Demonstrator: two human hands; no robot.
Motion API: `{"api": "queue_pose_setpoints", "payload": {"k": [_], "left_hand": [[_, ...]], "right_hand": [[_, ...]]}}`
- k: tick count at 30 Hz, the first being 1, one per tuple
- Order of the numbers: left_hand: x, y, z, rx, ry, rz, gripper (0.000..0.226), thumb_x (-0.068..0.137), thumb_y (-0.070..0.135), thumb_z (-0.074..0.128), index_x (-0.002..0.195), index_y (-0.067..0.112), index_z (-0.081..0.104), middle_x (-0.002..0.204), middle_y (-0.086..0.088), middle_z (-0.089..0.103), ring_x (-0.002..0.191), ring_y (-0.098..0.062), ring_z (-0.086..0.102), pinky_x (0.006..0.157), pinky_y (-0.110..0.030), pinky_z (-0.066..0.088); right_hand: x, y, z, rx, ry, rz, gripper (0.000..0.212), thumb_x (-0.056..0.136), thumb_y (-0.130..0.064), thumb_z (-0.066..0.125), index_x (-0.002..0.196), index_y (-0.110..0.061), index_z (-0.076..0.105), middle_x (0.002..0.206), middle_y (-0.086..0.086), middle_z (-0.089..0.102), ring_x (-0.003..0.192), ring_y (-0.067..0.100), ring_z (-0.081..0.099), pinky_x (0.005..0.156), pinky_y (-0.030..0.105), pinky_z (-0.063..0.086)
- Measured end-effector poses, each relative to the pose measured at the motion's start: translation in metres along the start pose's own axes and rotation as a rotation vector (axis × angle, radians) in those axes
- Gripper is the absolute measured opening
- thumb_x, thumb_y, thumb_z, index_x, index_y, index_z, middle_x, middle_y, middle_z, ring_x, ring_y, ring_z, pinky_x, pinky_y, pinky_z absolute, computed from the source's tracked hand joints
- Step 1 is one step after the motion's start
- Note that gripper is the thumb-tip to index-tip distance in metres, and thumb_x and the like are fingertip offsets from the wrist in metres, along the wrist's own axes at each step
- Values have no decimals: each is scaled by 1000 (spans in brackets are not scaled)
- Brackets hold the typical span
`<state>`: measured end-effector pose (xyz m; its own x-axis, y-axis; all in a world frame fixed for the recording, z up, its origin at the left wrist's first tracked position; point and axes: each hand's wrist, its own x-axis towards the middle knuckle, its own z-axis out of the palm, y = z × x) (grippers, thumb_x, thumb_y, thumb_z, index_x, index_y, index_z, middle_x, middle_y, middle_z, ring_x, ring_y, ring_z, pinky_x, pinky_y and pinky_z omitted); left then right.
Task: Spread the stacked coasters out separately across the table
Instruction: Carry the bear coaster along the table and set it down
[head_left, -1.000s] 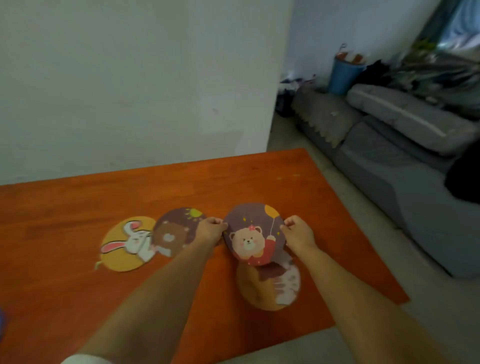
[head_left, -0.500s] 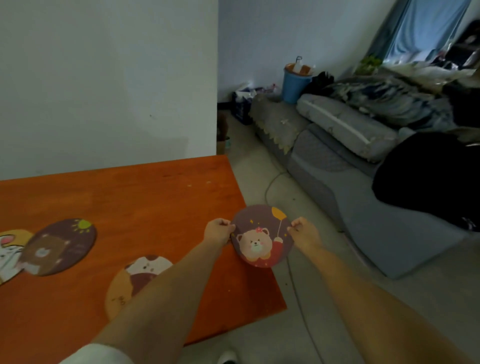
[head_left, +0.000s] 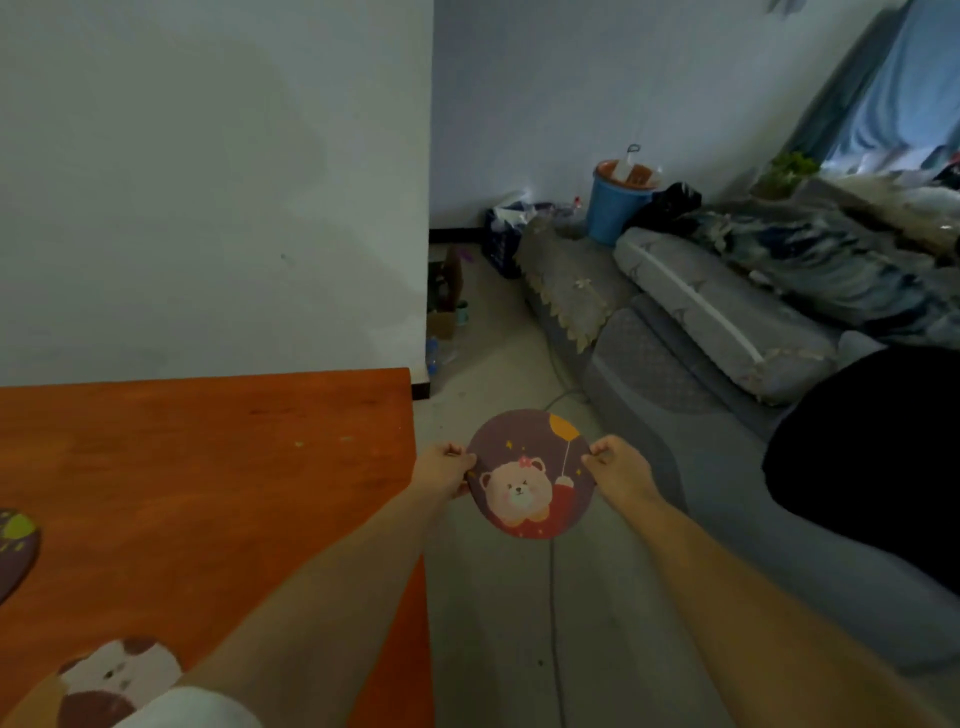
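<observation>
So I've got the bear coaster (head_left: 530, 475) up in the air, face toward me, a purple round one with a bear holding an orange balloon. It's off past the right edge of the tabletop (head_left: 208, 467), hanging over the grey floor (head_left: 498, 623) rather than over the wood. My left hand (head_left: 444, 470) has its grip clamped on the coaster's left rim, and my right hand (head_left: 618, 465) is pinched shut on the right rim, so it's held by both sides and roughly level.

Two more coasters are lying flat on the orange wood: a dark one (head_left: 15, 551) cut off at the left edge of the view, and a tan one with a white-and-brown animal (head_left: 111, 675) down in the bottom left corner, partly behind my left forearm. They're well apart from each other.

Off to the right there's a grey sofa (head_left: 701, 364) with folded bedding on it, and a blue bucket (head_left: 615, 208) by the far wall.
</observation>
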<state>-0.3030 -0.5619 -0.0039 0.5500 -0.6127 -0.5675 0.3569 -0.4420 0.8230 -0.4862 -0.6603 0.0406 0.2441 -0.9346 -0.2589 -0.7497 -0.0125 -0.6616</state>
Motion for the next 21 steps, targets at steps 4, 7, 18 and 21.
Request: {"api": "queue_pose_setpoints", "payload": {"k": [4, 7, 18, 21], "left_hand": [[26, 11, 6, -23, 115, 12, 30, 92, 2, 56, 65, 11, 49, 83, -17, 58, 84, -28, 58, 76, -41, 55], [33, 11, 1, -65, 286, 23, 32, 92, 2, 57, 63, 13, 49, 66, -8, 55, 59, -19, 54, 45, -23, 49], [-7, -17, -2, -257, 778, -52, 33, 93, 5, 56, 63, 15, 46, 70, -11, 53, 66, -28, 51, 62, -38, 48], [-18, -32, -23, -324, 889, -88, 31, 94, 7, 56, 66, 15, 48, 70, -9, 52, 68, -28, 50, 66, -39, 46]], "right_hand": [[57, -9, 9, -29, -148, -98, 11, 92, -10, 56, 98, -1, 58, 90, 16, 61, 77, 27, 59, 64, 25, 40], [97, -27, 26, -64, -273, -237, 8, 90, -8, 58, 86, -8, 50, 78, 11, 58, 79, 28, 59, 73, 33, 47], [143, -93, 82, -259, -702, -616, 10, 91, -16, 59, 85, -13, 52, 88, 11, 61, 86, 33, 64, 81, 45, 54], [129, -115, 118, -292, -796, -715, 8, 91, -16, 59, 87, -12, 54, 93, 15, 65, 88, 32, 64, 79, 44, 54]]}}
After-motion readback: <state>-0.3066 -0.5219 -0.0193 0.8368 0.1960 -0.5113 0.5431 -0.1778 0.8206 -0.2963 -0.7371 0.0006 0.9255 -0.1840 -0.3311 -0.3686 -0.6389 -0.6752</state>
